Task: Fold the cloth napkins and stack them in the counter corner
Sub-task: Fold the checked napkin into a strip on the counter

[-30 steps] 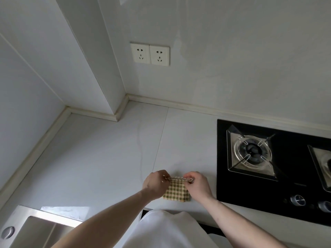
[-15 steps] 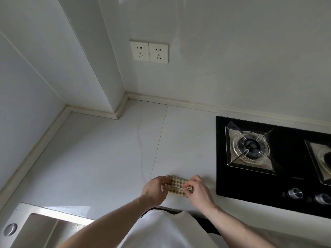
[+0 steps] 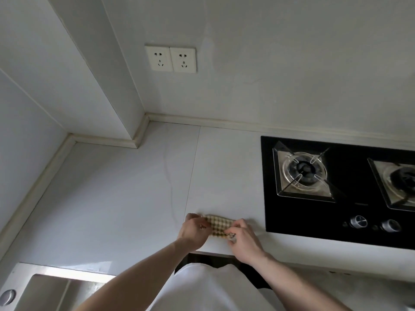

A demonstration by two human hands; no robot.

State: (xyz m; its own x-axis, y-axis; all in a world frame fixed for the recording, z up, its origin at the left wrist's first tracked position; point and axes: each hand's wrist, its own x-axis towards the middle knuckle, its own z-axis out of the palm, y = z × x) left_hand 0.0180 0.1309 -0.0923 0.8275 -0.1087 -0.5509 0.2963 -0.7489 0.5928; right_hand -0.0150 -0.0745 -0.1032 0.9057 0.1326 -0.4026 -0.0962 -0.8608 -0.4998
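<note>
A small yellow-and-white checked cloth napkin (image 3: 217,225) lies on the pale grey counter (image 3: 125,198) near its front edge, folded into a small shape. My left hand (image 3: 193,230) pinches its left end with curled fingers. My right hand (image 3: 242,237) pinches its right near corner. Both hands cover parts of the cloth. The counter corner (image 3: 74,142) at the far left holds no napkins.
A black gas hob (image 3: 341,230) with two burners and two knobs lies to the right of the napkin. A steel sink (image 3: 45,288) is at the lower left. Two wall sockets (image 3: 171,59) sit above the counter. A boxed wall column (image 3: 116,90) juts out beside the corner.
The napkin, held up hanging between both hands a second ago, now lies flat on the counter. Both hands have come down with it, still pinching its ends.
</note>
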